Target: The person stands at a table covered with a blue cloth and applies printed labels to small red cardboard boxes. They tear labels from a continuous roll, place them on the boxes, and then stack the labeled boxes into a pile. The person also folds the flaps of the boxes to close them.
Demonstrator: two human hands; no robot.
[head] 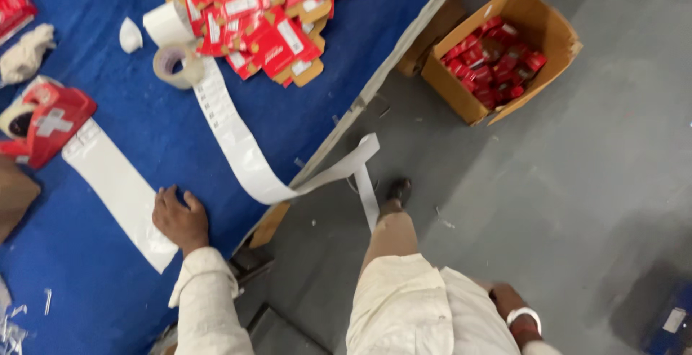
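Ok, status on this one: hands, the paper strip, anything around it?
Left hand flat on white paper strip on blue table. Right hand down by the leg, empty as far as visible. Second strip trails off the edge; tape roll and red cartons beyond.

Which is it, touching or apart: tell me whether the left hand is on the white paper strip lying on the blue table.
Touching. The head view shows the left hand resting with its fingers on the white paper strip, no gap visible.

Flat white label strip (119, 185) under left hand (180, 219) fingertips. Second long white label strip (238, 142) beyond hand, trailing off table edge. Farther up, heap of flattened red cartons (270, 20) with white labels. Far right on floor, brown cardboard box (551, 34) of red packs (494, 63).
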